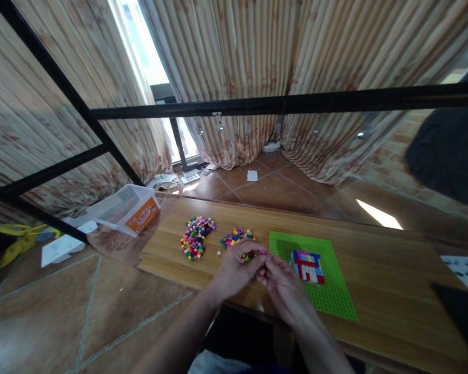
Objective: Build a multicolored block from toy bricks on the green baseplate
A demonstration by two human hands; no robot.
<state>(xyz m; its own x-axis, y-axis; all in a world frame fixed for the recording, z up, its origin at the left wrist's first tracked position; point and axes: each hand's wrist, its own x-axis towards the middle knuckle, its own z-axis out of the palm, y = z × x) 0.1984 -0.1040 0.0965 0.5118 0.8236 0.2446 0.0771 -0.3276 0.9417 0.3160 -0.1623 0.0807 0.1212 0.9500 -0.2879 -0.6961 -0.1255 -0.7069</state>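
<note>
smooth wood table (pixel 393 280), glossy

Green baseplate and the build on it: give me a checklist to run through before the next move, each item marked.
1. Build within the edges of the green baseplate: ok.
2. Bare studs around the build: ok, they show on the baseplate.
3. Build pressed fully down: cannot tell from this view.
4. Piece at the fingertips identified: cannot tell; a pink bit shows where left hand and right hand meet, mostly hidden.
5. Loose bricks all in piles: not ok; a white brick lies apart, between the left pile and the left hand.
</note>
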